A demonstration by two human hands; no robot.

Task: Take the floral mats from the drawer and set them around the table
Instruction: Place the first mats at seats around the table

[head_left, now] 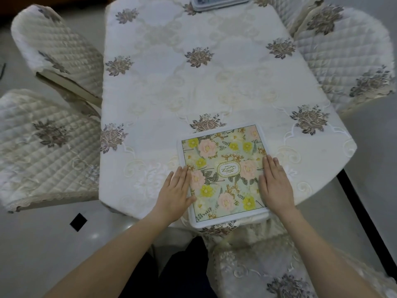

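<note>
Mat (223, 175): lies at the table's (193, 82) near edge.
Left hand (175, 190), right hand (276, 182): flat, fingers straight, pressing the mat's sides, likely squaring it.

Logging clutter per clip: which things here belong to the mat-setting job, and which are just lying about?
Job:
- floral mat, flat at the near table end
- left hand and right hand, both flat on its sides
- table under its embroidered cloth

Just there:
- blue-patterned tray at the far end
- quilted chairs

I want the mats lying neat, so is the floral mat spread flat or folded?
Spread flat: the floral mat lies open on the table, whole pattern showing, left hand and right hand pressing its sides.
</note>
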